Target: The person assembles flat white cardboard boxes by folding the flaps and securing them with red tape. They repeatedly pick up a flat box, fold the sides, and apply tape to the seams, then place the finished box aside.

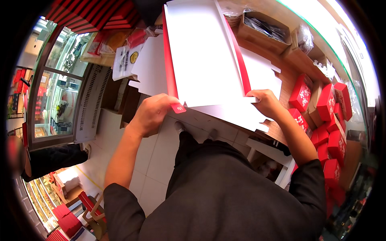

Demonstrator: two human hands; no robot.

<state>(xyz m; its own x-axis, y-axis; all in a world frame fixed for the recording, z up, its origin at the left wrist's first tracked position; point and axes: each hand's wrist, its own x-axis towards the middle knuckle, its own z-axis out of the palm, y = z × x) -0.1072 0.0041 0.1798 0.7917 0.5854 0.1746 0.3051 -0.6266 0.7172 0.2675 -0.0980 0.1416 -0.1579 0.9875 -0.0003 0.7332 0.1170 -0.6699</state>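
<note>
A long cardboard box blank (205, 52), white inside with red sides folded partly up, stretches away from me over the table. My left hand (152, 114) is closed on its near left corner, by a red tab. At the near right corner, the fingers of my right hand (265, 102) pinch the blank's edge. Beneath it lie more flat white cardboard blanks (261, 72), sticking out on both sides. The undersides of the gripped corners are hidden.
Red boxes with white patterns (300, 93) are piled at the right. An open carton of dark packets (265, 30) stands at the back right, and a white printed package (125, 62) at the left. A glass cabinet (60, 84) and another person's dark-clothed leg (58, 158) are farther left.
</note>
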